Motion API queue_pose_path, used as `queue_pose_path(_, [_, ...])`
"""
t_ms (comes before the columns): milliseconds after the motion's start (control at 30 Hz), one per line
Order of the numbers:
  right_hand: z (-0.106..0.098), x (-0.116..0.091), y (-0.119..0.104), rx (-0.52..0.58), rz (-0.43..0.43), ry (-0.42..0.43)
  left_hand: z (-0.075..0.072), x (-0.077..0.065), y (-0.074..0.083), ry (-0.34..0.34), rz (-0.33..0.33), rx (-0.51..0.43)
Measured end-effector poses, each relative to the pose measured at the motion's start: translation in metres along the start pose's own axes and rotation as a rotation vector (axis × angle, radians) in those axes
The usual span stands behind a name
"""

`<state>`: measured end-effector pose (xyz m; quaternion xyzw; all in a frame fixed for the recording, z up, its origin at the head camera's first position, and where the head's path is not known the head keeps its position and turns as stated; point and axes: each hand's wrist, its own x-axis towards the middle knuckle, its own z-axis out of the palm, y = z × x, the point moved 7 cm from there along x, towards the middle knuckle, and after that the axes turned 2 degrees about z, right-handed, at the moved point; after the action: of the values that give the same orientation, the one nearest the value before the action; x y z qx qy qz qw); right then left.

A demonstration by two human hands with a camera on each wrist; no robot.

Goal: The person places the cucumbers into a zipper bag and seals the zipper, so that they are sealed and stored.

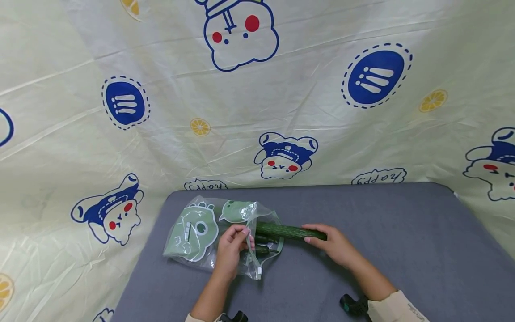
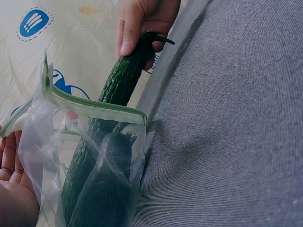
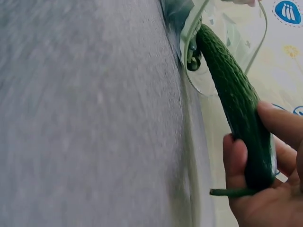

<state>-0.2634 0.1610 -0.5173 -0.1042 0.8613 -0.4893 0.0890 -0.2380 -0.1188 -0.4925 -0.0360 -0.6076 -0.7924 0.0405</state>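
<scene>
A clear zip bag with pale green cartoon prints lies on its side, its mouth facing right. My left hand pinches the rim of that mouth between thumb and fingers. A long dark green cucumber reaches partly into the bag, while its stem end is outside. My right hand grips that outer end; in the right wrist view the thin stem pokes out beside the palm. Other cucumbers are inside the bag, seen through the plastic in the left wrist view.
A grey cloth-covered table bears everything. Behind it hangs a pale curtain printed with cartoon animals and orange slices. The bag's zip slider is at the near end of its mouth. Black wrist devices sit on both forearms.
</scene>
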Motion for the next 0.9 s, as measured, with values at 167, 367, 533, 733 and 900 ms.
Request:
queue_pose_path(167, [-0.0016,-0.0015,0.0009,0.021,-0.023,-0.044,-0.0008,-0.0003,0.0009,0.001,0.008,0.004])
queue_pose_path(367, [-0.0043,-0.0026,0.0042,0.036,-0.033,-0.078,-0.0011,0.0003,0.0007,0.009,-0.002,-0.004])
queue_pose_path(533, [-0.0051,-0.0044,0.0062,0.0,-0.029,-0.089,-0.0004,0.0004,0.001,0.01,-0.006,-0.01])
queue_pose_path(733, [-0.0016,-0.0044,0.0035,0.002,-0.022,-0.106,0.0004,0.0011,0.0014,0.009,-0.004,-0.009])
queue_pose_path(900, [0.0008,-0.0023,-0.0013,-0.021,-0.018,-0.073,0.0003,0.0008,0.0006,0.01,-0.009,-0.002])
